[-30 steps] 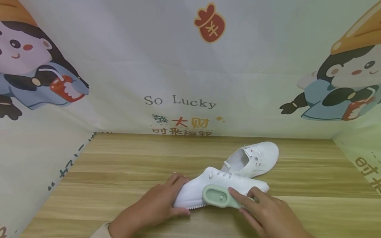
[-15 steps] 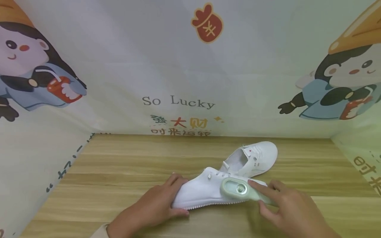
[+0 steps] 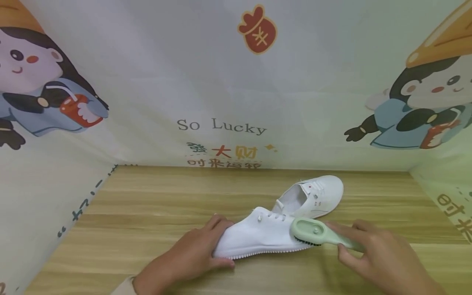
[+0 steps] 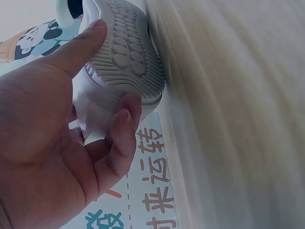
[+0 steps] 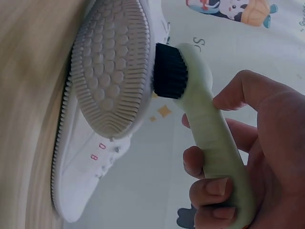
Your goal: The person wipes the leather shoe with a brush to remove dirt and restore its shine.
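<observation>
A white shoe (image 3: 254,235) lies on its side, its ridged and dotted sole (image 5: 107,67) facing the person. My left hand (image 3: 193,250) grips its heel; in the left wrist view the thumb (image 4: 83,47) lies on the sole and the fingers curl round the heel. In my right hand (image 3: 380,250) is the handle of a pale green shoe brush (image 3: 313,230). Its dark bristles (image 5: 170,71) touch the shoe's upper near the toe, beside the sole edge. The fingers wrap the handle in the right wrist view.
A second white shoe (image 3: 328,194) lies just behind the first, its toe to the right, partly covered by it. All stands on a wood-grain surface (image 3: 166,192). A printed cloth wall (image 3: 313,82) closes off the back and sides.
My right hand has moved the brush rightward along the shoe's side, from near the middle to the toe. The left hand and both shoes have stayed almost in place.
</observation>
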The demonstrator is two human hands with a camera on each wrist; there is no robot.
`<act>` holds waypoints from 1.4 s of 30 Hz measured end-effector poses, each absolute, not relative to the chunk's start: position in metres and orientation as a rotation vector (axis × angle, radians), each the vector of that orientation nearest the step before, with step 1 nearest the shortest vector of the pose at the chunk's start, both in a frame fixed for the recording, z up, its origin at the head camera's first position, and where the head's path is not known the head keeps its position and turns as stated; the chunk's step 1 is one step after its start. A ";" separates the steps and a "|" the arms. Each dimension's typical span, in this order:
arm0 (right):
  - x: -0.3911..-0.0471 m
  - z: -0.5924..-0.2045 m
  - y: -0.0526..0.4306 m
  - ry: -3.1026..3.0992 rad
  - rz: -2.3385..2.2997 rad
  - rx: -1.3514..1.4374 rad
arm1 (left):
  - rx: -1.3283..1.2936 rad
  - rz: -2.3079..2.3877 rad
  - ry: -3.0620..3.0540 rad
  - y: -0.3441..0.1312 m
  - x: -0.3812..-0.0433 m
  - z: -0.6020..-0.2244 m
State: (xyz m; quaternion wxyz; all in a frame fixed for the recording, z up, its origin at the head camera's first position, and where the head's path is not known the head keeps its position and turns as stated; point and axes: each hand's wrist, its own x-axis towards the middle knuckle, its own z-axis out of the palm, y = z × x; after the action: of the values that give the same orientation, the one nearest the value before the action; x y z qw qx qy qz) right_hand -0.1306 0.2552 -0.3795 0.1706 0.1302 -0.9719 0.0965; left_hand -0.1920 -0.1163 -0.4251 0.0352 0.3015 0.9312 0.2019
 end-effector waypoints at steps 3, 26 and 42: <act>-0.131 -0.380 0.251 -2.776 0.288 0.393 | 0.938 0.628 2.861 -0.116 -0.192 -0.424; -0.143 -0.399 0.171 -2.556 0.324 0.801 | 0.980 0.646 2.864 -0.116 -0.193 -0.423; -0.140 -0.405 0.176 -2.558 0.346 0.722 | 0.975 0.625 2.875 -0.116 -0.191 -0.423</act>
State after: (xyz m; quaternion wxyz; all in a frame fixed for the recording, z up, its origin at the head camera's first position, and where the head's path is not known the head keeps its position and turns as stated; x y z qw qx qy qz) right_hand -0.1401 0.1765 -0.4050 0.2286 0.2622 -0.9291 0.1257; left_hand -0.1913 -0.1160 -0.4233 0.0209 0.3144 0.9274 0.2017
